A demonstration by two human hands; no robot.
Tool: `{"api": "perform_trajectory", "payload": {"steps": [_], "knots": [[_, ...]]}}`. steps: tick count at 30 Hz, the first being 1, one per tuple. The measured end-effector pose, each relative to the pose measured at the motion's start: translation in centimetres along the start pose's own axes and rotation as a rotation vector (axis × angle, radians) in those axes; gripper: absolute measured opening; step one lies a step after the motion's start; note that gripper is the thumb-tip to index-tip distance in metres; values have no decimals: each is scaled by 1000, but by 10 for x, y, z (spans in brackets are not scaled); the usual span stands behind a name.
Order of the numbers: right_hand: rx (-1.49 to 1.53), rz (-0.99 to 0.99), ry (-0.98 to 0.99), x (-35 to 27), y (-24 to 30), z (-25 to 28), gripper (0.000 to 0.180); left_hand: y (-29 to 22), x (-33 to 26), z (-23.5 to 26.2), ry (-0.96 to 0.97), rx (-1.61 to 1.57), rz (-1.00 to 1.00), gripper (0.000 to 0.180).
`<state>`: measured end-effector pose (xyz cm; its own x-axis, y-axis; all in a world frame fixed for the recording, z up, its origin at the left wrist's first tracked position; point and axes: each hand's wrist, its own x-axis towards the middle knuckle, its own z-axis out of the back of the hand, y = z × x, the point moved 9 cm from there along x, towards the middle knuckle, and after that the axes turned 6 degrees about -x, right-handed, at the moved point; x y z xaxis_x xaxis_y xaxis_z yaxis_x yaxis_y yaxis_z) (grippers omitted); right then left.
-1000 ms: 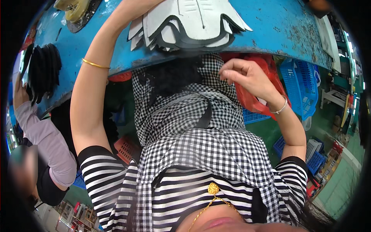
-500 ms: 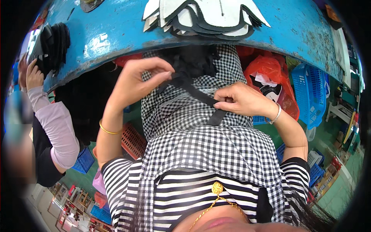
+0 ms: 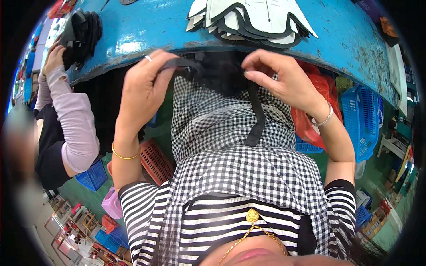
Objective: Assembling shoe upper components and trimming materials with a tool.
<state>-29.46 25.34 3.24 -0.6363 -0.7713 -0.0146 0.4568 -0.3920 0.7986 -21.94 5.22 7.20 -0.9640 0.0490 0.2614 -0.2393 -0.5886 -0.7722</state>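
Both hands were up by the blue table's edge [image 3: 133, 48] when I watched, my left hand [image 3: 144, 86] and right hand [image 3: 282, 80] each pinching an end of the black strap [image 3: 256, 117], whose loose end dangling below my right hand could, I thought, slip free.

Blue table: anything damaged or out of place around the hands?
The blue table has chipped, worn paint along its front edge. Otherwise nothing stands out: both hands, left hand and right hand, hold a black strap cleanly.
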Motion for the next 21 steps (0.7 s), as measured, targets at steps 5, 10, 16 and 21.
{"api": "perform_trajectory", "payload": {"steps": [5, 10, 16, 21], "knots": [[68, 274, -146, 31, 64, 3, 30, -58, 30, 35, -73, -107, -189, 10], [19, 286, -133, 37, 66, 8, 25, -78, 41, 64, -142, -180, -272, 16], [92, 326, -362, 31, 58, 46, 26, -56, 44, 74, 145, -129, -5, 24], [36, 490, -612, 23, 80, 80, 20, -52, 54, 81, 158, -238, 121, 38]]}}
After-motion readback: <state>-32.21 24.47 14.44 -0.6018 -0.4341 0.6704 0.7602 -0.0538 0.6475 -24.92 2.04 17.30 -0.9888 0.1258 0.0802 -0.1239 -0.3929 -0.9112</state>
